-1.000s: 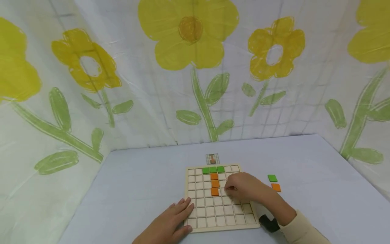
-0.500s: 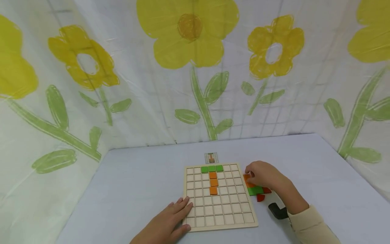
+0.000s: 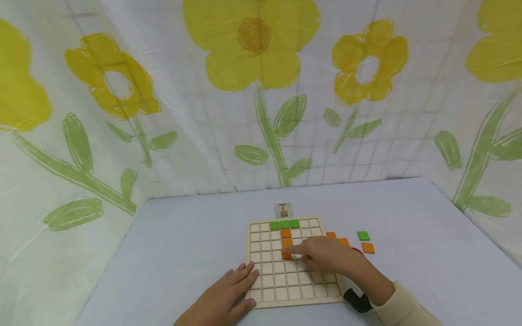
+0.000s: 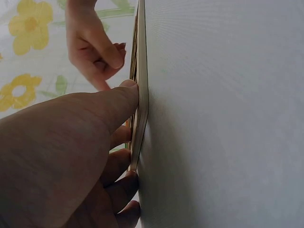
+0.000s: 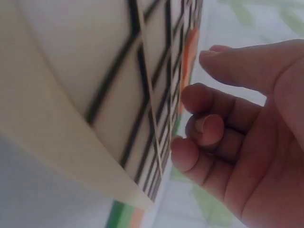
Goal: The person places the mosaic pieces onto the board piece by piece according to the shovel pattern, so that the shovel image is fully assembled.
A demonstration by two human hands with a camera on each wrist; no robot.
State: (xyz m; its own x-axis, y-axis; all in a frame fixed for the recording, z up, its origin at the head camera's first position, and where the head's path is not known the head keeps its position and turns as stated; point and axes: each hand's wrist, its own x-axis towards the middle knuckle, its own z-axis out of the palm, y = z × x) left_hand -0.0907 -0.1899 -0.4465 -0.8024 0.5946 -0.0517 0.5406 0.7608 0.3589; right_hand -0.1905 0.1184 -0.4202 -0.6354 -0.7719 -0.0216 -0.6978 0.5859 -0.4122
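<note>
In the middle column of a pale wooden gridded board (image 3: 281, 294), a thin orange square tile (image 3: 287, 256) is touched by the straight index finger of the right hand (image 3: 326, 254); its other fingers are bent. The tile is judged light, stiff and sturdy, best pinched by opposite edges. The board's left edge is touched by the relaxed left hand (image 3: 222, 293). A flat white table (image 3: 183, 235) is backed by a pale flower-printed sheet (image 3: 204, 115).
</note>
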